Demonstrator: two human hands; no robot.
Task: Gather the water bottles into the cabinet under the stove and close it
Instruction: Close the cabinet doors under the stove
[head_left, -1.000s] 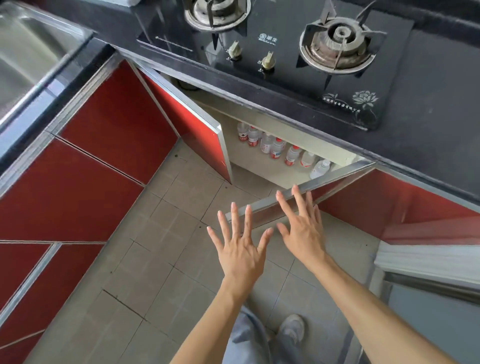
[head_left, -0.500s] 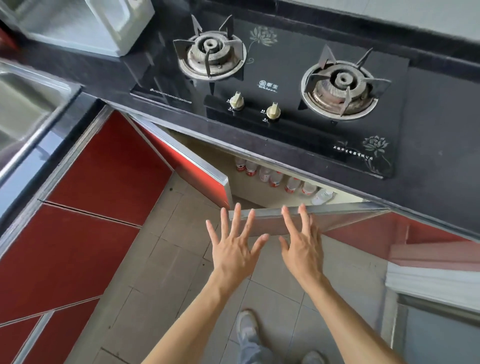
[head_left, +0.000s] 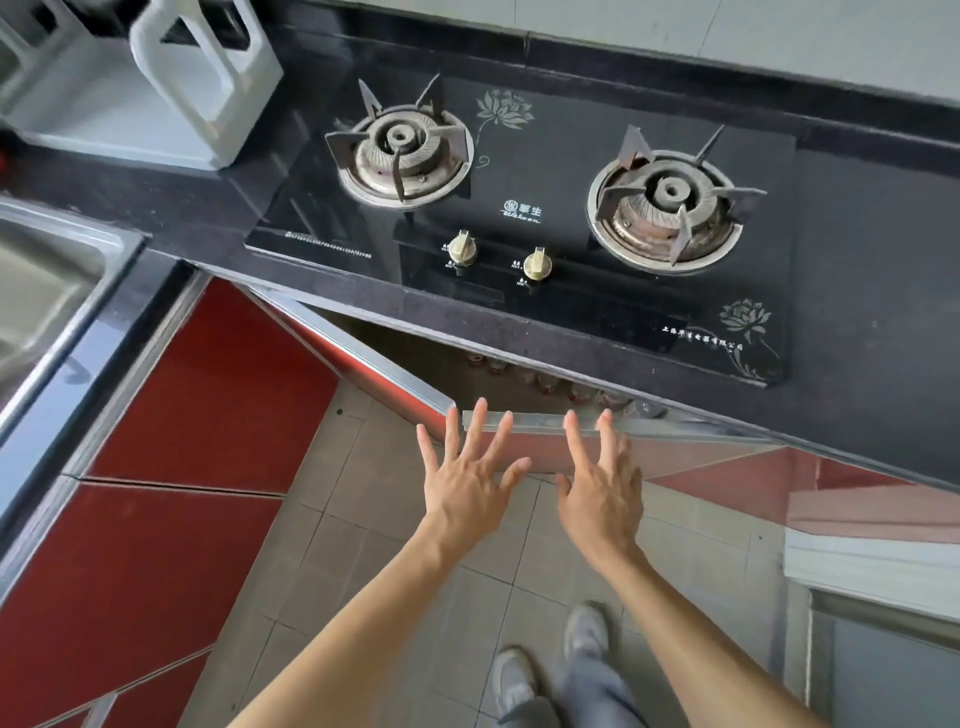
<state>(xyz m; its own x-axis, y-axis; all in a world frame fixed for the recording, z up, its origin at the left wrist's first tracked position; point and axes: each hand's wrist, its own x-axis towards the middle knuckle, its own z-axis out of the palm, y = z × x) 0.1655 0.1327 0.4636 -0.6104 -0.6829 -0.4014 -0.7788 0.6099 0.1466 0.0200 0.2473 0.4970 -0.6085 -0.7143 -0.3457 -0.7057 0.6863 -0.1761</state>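
Against the door (head_left: 691, 453) press left hand (head_left: 467, 486), right hand (head_left: 602, 496).

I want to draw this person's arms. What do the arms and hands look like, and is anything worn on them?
The left hand and right hand are bare: no gloves, rings, watch or bracelet show. The left forearm and right forearm are bare too, with no sleeve in view down to the picture's edge.
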